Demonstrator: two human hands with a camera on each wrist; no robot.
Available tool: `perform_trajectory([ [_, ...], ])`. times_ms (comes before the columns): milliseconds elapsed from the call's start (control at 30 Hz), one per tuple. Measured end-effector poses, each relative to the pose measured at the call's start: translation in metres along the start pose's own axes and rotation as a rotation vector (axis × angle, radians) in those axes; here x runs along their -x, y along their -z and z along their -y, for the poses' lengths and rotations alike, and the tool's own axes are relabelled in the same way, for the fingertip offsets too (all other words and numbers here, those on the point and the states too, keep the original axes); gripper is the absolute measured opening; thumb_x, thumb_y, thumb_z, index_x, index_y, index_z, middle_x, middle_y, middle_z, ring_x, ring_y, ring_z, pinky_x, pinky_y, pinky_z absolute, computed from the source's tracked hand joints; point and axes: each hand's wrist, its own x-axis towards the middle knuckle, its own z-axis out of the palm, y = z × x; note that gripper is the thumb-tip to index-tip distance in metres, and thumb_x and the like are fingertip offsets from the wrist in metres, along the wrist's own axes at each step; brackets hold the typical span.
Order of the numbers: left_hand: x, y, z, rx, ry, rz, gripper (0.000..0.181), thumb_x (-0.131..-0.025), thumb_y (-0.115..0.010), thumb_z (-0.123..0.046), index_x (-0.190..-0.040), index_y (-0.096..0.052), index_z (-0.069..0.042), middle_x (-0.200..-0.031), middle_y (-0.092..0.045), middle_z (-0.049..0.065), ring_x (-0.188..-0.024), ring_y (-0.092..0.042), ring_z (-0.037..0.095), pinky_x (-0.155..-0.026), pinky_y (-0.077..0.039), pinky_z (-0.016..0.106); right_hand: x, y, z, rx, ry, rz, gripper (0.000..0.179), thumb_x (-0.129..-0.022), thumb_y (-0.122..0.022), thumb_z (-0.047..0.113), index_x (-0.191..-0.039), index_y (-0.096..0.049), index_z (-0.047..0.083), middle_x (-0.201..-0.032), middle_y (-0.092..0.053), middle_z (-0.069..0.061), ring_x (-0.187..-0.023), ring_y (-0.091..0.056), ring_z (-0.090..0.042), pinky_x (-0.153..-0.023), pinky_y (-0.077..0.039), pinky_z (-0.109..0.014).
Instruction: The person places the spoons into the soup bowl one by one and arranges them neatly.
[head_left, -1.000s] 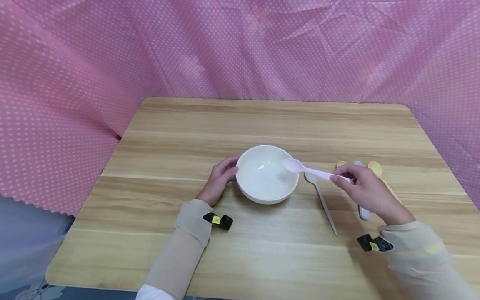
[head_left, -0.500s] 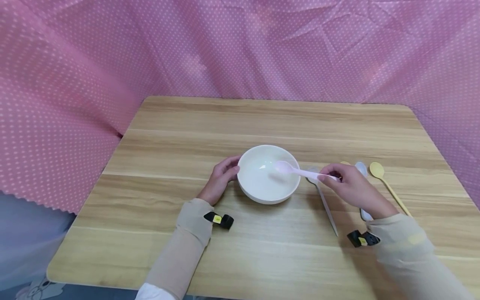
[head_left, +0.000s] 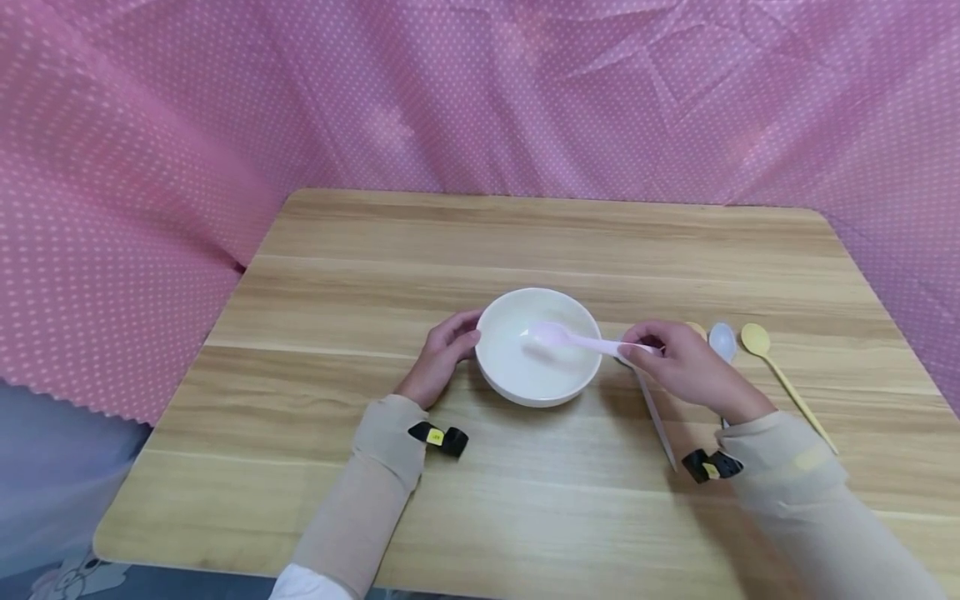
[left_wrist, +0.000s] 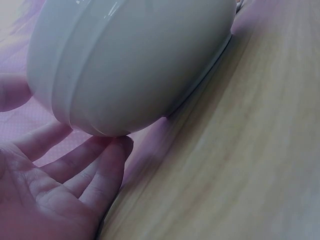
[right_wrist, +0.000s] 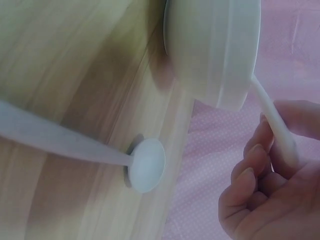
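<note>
Moved farther left, the pale pink spoon (head_left: pixel 592 342), pinched in the right hand (head_left: pixel 678 364), had its head over the white bowl (head_left: pixel 525 378), which the left hand (head_left: pixel 444 354), fingers extended against its side, seemingly did well to steady.

Behind the bowl (head_left: pixel 525 379), a wide strip of bench (head_left: pixel 525 237) lies open up to the pink curtain (head_left: pixel 480 100); in front, a gap runs between the sleeves (head_left: pixel 360 500). The left hand (head_left: pixel 441 360) blocks the bowl's left side; the right hand (head_left: pixel 690 367) and pale pink spoon (head_left: pixel 592 342) bar its right, with other spoons (head_left: pixel 755 339) lying beneath and beside that hand.
</note>
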Motion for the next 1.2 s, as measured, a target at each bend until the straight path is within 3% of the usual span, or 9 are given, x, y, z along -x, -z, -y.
perform_trajectory([
  [367, 0.0, -0.001, 0.002, 0.001, -0.007, -0.006, 0.04, -0.097, -0.048, -0.019, -0.135, -0.048, -0.006, -0.134, -0.052, 0.009, -0.122, -0.049, 0.021, -0.098, -0.047, 0.035, -0.012, -0.005, 0.009, 0.032, 0.055, 0.018, 0.017, -0.092, -0.06, 0.021, -0.096, -0.066, 0.006, -0.081, -0.06, -0.005, -0.072, -0.051, -0.017, -0.061, -0.045, -0.024],
  [733, 0.0, 0.0, -0.001, 0.018, 0.017, 0.004, 0.04, -0.099, -0.046, -0.017, -0.137, -0.045, -0.006, -0.138, -0.049, 0.011, -0.125, -0.047, 0.022, -0.099, -0.046, 0.035, -0.024, -0.012, 0.016, 0.033, 0.094, 0.044, 0.011, -0.091, -0.06, 0.016, -0.091, -0.066, 0.005, -0.075, -0.057, -0.004, -0.068, -0.049, -0.016, -0.059, -0.043, -0.024],
  [1200, 0.001, 0.001, -0.001, -0.01, 0.019, 0.0, 0.04, -0.098, -0.047, -0.021, -0.136, -0.047, -0.009, -0.137, -0.05, 0.006, -0.125, -0.047, 0.019, -0.1, -0.045, 0.037, -0.031, -0.015, 0.017, 0.065, 0.072, 0.075, 0.012, -0.092, -0.058, 0.014, -0.093, -0.066, 0.005, -0.08, -0.062, -0.006, -0.071, -0.051, -0.016, -0.062, -0.044, -0.025],
])
